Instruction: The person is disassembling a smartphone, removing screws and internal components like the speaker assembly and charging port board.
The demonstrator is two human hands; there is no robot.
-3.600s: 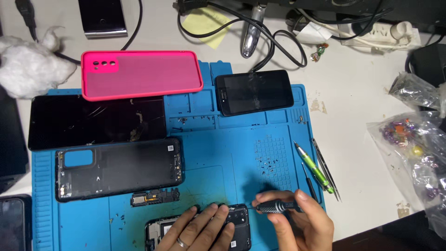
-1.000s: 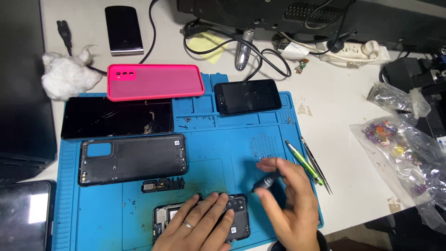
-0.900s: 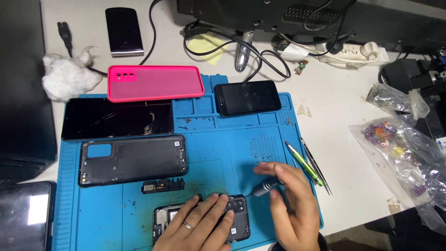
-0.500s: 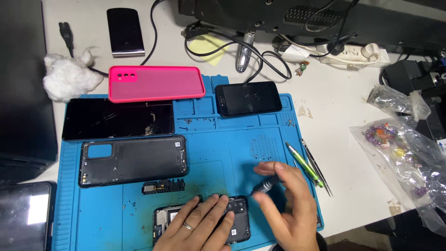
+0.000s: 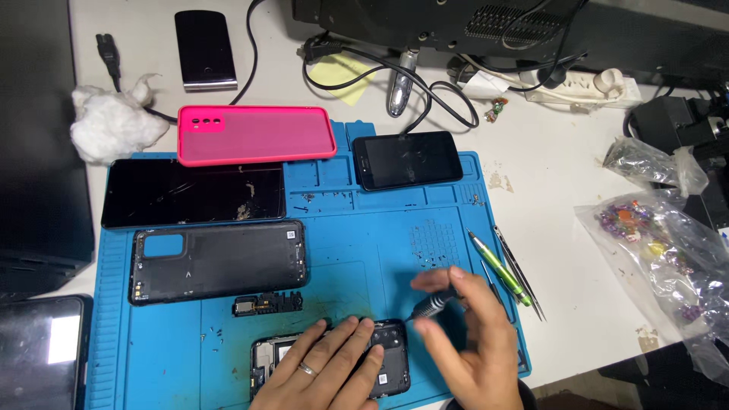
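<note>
Back cover (image 5: 219, 260) already off, lying on mat (image 5: 364, 235). Left hand (image 5: 326, 368) flat, open, steadying phone (image 5: 383, 357); right hand (image 5: 474, 342) grip clamped on screwdriver (image 5: 433, 305). Screws apparently remain.

A single head-worn camera looked steeply down from above the near edge of the counter (image 5: 577, 250), facing away from the wearer toward the cables at the back. It sat fairly near: the blue mat (image 5: 357, 250) filled most of the frame.

Dark cracked phone screen (image 5: 194, 193) on blue mat, small black phone (image 5: 408, 159) right, clear bags (image 5: 668, 247) far right.
</note>
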